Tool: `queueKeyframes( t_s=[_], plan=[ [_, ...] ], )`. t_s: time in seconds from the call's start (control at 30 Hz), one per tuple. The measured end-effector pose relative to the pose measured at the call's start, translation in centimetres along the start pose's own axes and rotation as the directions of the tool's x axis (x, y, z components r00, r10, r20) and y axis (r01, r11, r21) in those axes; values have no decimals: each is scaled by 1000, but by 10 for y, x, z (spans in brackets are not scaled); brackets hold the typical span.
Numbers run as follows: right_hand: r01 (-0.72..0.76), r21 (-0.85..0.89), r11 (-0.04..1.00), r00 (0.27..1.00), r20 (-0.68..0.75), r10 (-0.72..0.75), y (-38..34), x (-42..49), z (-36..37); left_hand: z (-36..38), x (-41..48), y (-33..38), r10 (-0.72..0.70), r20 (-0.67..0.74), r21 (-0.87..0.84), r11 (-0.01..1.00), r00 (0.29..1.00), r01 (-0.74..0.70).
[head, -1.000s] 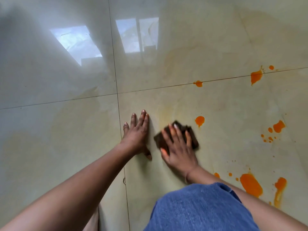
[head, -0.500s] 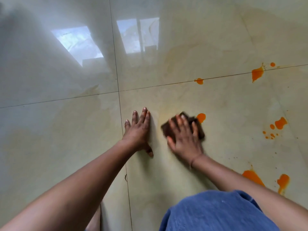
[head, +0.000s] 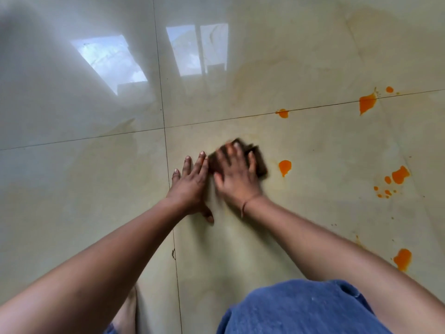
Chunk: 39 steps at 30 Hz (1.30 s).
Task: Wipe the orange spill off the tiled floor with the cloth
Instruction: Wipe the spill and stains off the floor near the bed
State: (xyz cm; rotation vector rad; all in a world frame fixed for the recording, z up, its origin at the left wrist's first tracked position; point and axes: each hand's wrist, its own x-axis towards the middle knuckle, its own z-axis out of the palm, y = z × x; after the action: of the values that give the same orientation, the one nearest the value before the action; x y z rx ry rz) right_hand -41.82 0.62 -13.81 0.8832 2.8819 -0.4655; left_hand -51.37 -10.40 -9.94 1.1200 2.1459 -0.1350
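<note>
Head view: right hand (head: pixel 237 175) flat, fingers straight and spread, pressing dark cloth (head: pixel 261 165) onto tiled floor (head: pixel 313 213); both blurred. Cloth mostly hidden under palm, only far and right edges showing, just beside left hand (head: pixel 191 186), which lies flat on tile, fingers straight, thumb out. Orange spill (head: pixel 285 167): nearest blob near cloth's right edge, not touching; more splashes further right. Blue denim knee (head: pixel 301 309) cut off at bottom edge.
</note>
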Motion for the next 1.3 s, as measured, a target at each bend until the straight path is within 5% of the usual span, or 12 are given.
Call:
queueKeyframes(
  t_s=[0.13, 0.3, 0.43, 0.5, 0.67, 0.87, 1.03, 1.2, 1.3],
  plan=[
    [361, -68, 930, 932, 60, -358, 33, -69, 12, 1, -4, -4, 12, -26, -19, 1000, 1000, -13],
    [-52, -19, 998, 999, -14, 52, 24, 4, 0, 3, -2, -4, 13, -21, -18, 1000, 1000, -14],
    [350, -68, 934, 937, 47, -347, 19, -83, 14, 2, -3, -3, 11, -30, -7, 1000, 999, -11],
    [431, -103, 897, 902, 22, -431, 44, -85, 13, 0, -3, -2, 12, -18, -7, 1000, 1000, -12],
    [-9, -48, 999, 998, -67, 6, 20, -14, 4, 2, -2, -4, 14, -17, -15, 1000, 1000, -14],
    [384, -114, 916, 923, 8, -386, 41, -92, 16, 0, -2, -1, 8, -10, 4, 1000, 1000, -8],
    [-37, -68, 997, 992, -124, 29, 33, -35, 11, 0, -2, -1, 5, 12, -1, 1000, 1000, -5],
    [252, -97, 963, 967, -14, -255, 44, -109, 17, -4, -4, 6, -30, 44, 16, 999, 999, 30],
    [-25, -57, 998, 996, -90, 20, 75, -75, 7, -6, -3, 11, -50, 65, 27, 998, 997, 48]
  ],
)
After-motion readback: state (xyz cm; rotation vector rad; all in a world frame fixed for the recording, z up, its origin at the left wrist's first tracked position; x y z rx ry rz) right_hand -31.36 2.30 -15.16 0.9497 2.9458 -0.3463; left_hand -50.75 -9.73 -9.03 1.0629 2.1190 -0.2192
